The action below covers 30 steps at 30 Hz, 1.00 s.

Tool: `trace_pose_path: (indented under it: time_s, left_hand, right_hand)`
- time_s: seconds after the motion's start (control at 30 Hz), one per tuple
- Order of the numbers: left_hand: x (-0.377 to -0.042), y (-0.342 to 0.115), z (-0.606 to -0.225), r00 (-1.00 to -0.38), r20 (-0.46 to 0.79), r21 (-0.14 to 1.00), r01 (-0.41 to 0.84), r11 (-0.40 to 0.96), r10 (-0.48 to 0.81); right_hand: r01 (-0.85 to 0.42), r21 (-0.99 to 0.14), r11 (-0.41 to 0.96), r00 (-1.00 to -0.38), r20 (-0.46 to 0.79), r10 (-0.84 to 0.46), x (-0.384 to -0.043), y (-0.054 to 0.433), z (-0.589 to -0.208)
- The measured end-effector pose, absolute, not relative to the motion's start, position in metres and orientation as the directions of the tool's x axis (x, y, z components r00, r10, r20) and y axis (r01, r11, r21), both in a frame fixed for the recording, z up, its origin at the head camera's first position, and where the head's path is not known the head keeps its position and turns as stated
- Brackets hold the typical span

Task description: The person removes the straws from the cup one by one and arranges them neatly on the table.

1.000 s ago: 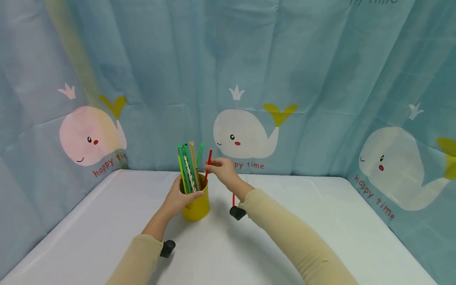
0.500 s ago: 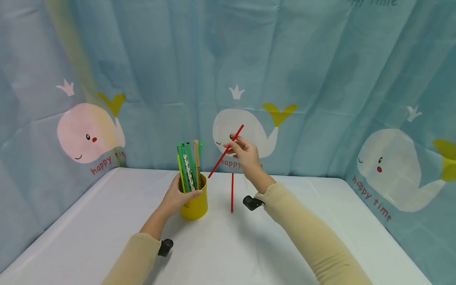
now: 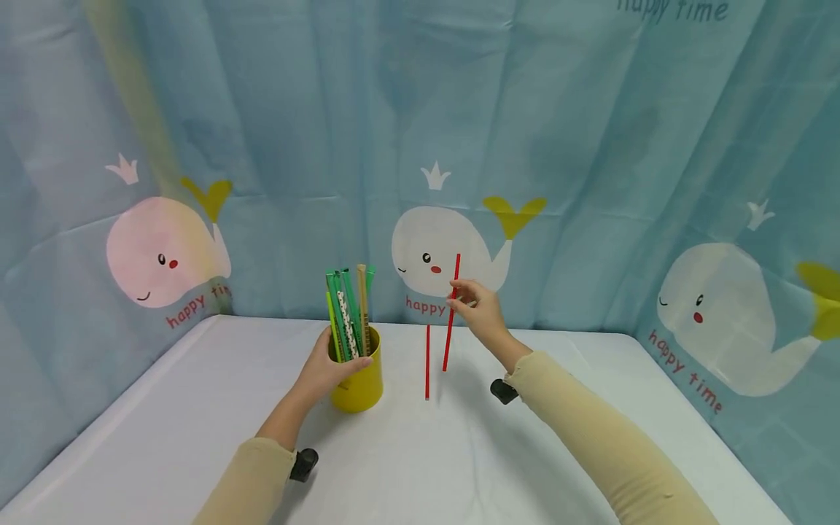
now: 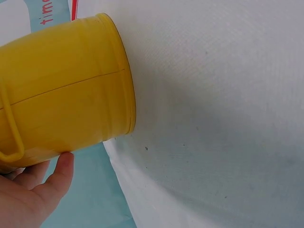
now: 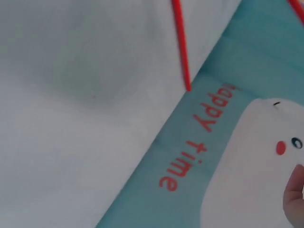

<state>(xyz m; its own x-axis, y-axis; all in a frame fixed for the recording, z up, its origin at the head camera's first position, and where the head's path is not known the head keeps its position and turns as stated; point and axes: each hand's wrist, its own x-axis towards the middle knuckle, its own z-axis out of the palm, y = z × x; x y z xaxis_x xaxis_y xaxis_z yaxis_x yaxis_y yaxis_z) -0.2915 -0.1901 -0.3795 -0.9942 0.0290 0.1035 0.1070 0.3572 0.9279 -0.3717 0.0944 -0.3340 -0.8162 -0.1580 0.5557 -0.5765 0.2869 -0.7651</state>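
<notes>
My left hand [image 3: 331, 372] grips a small yellow pail [image 3: 361, 390], thumb over the near rim and fingers round its left side. In the left wrist view its wire handle [image 4: 18, 142] and side seam show. Several straws in green, yellow-green, tan [image 3: 363, 313] and spotted white [image 3: 347, 324] stand upright in the pail. To the right of it, my right hand [image 3: 484, 312] pinches a thin red straw [image 3: 449, 337] between thumb and fingers, nearly upright. Another red straw [image 3: 428, 364] lies on the table just left of the held one, pointing away from me.
A white-covered table [image 3: 558, 437] carries the pail and the lying straw. Behind it hangs a blue curtain [image 3: 577, 131] printed with whales. A black camera sits at the left wrist [image 3: 304, 464] and another at the right wrist [image 3: 504, 391].
My right hand has drawn the red straw out of the pail and carried it to the right, turning it from slanted to nearly upright. My left hand stays on the pail.
</notes>
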Motion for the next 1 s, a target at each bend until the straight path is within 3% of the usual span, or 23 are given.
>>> trace_pose_path:
  time_s: [0.13, 0.3, 0.6, 1.0]
  left_hand:
    - [-0.290, -0.191, -0.380, -0.996, 0.090, 0.924, 0.090, 0.373, 0.017]
    - [-0.290, -0.190, -0.379, -0.996, 0.090, 0.922, 0.092, 0.377, 0.021]
    - [-0.291, -0.189, -0.378, -0.995, 0.094, 0.923, 0.094, 0.374, 0.019]
    - [-0.291, -0.188, -0.378, -0.996, 0.085, 0.925, 0.083, 0.370, 0.011]
  right_hand:
    - [-0.509, -0.780, 0.364, -0.859, 0.431, -0.277, -0.376, 0.106, -0.343]
    - [-0.437, -0.783, 0.443, -0.891, 0.309, -0.332, -0.384, 0.115, -0.356]
    - [-0.318, -0.792, 0.522, -0.933, 0.163, -0.321, -0.396, 0.118, -0.382]
    - [-0.233, -0.792, 0.565, -0.941, 0.037, -0.336, -0.402, 0.119, -0.402]
